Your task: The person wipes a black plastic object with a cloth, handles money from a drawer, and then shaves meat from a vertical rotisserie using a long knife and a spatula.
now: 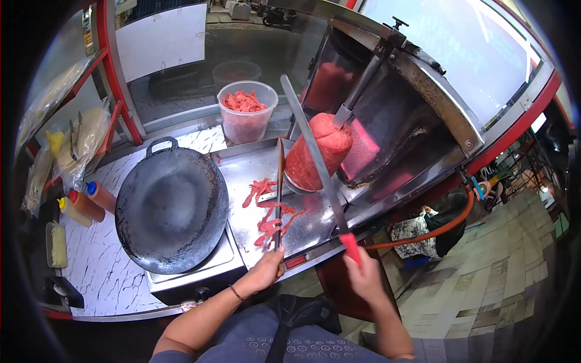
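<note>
My right hand [363,275] is closed round the red handle of a long knife [314,148], whose blade slants up across the front of a red meat cone [318,151] on a vertical spit. My left hand [267,270] grips the lower end of a thin dark rod-like tool [279,181], held upright over the metal tray [245,166]. Strips of red meat [268,227] lie on the tray around the tool. Behind the tray stands a clear bucket [247,124] with red meat pieces in it.
A black wok [172,209] sits on a stove [203,266] at the left. Sauce bottles [86,206] and a small container [57,245] stand beyond it. The grill housing [417,115] rises behind the cone. An orange hose [423,235] and a seated person [433,230] are at the right.
</note>
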Action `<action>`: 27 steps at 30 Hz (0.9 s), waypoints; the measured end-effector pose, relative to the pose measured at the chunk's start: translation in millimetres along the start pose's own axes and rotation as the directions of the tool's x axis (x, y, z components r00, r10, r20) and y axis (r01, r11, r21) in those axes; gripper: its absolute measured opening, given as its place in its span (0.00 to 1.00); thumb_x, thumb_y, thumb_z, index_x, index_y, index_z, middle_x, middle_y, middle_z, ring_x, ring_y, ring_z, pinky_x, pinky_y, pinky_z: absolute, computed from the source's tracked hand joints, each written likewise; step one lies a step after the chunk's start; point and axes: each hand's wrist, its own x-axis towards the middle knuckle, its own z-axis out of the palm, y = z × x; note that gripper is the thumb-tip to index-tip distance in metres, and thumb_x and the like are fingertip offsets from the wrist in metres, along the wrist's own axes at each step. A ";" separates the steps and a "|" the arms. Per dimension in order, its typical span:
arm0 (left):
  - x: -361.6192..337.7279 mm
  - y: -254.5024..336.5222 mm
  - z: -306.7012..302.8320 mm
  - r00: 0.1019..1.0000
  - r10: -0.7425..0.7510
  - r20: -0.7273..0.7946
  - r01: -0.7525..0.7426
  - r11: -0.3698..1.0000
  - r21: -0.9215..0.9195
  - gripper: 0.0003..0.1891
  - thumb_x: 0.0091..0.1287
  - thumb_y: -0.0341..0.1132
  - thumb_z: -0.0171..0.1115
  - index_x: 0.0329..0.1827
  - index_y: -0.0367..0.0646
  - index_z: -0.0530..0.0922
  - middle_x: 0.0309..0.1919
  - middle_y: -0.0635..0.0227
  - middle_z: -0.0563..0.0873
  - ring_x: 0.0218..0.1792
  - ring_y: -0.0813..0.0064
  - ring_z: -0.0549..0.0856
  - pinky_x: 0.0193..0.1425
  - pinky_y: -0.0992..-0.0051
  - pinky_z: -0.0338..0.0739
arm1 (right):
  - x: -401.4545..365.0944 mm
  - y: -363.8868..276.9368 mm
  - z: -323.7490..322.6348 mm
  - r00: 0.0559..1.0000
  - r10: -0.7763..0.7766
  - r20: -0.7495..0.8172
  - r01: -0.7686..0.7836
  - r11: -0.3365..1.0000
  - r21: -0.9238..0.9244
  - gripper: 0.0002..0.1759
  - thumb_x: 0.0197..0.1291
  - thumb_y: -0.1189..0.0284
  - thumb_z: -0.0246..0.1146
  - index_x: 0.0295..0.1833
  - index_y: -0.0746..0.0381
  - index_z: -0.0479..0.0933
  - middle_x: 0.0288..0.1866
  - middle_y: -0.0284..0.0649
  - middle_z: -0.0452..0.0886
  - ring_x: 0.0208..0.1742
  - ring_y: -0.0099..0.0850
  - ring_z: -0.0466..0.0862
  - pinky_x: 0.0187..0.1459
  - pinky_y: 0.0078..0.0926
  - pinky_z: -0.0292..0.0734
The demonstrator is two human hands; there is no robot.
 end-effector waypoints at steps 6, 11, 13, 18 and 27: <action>-2.2 6.1 34.6 0.984 0.167 -0.056 -0.153 0.968 0.200 0.34 0.80 0.58 0.37 0.22 0.41 0.72 0.16 0.69 0.72 0.20 0.79 0.71 0.26 0.75 0.66 | 102.3 -39.5 65.4 0.934 -0.253 -0.251 0.260 0.966 -0.004 0.11 0.72 0.69 0.57 0.49 0.66 0.74 0.20 0.39 0.71 0.22 0.25 0.73 0.27 0.31 0.68; -3.6 14.3 30.2 0.987 0.159 0.004 -0.157 0.973 0.166 0.26 0.80 0.57 0.38 0.34 0.43 0.68 0.22 0.71 0.73 0.22 0.81 0.70 0.26 0.75 0.67 | 79.5 15.8 110.7 0.928 -0.223 -0.298 0.268 0.956 0.118 0.10 0.72 0.69 0.57 0.47 0.66 0.74 0.24 0.41 0.74 0.24 0.30 0.74 0.28 0.32 0.69; -10.2 28.9 31.1 0.980 0.199 0.004 -0.198 0.975 0.103 0.24 0.80 0.56 0.38 0.37 0.44 0.65 0.24 0.72 0.73 0.21 0.81 0.69 0.26 0.76 0.66 | 51.8 42.1 126.6 0.867 -0.312 -0.389 0.342 0.940 0.009 0.10 0.72 0.69 0.57 0.46 0.66 0.73 0.24 0.41 0.74 0.23 0.30 0.74 0.28 0.32 0.69; 2.7 22.0 27.6 0.988 0.147 0.044 -0.151 0.982 0.117 0.23 0.80 0.55 0.39 0.39 0.44 0.65 0.21 0.73 0.72 0.20 0.82 0.68 0.25 0.76 0.64 | 89.8 -3.3 104.3 0.948 -0.204 -0.246 0.231 0.969 0.089 0.11 0.72 0.69 0.56 0.49 0.66 0.73 0.29 0.48 0.77 0.29 0.41 0.79 0.34 0.38 0.73; 5.5 38.5 26.0 0.992 0.127 0.024 -0.128 0.990 0.064 0.23 0.80 0.52 0.42 0.38 0.38 0.69 0.24 0.70 0.73 0.26 0.77 0.73 0.33 0.72 0.71 | 63.4 31.5 107.3 0.972 -0.163 -0.172 0.159 0.987 -0.040 0.15 0.70 0.69 0.57 0.57 0.64 0.72 0.32 0.54 0.81 0.36 0.53 0.85 0.35 0.43 0.76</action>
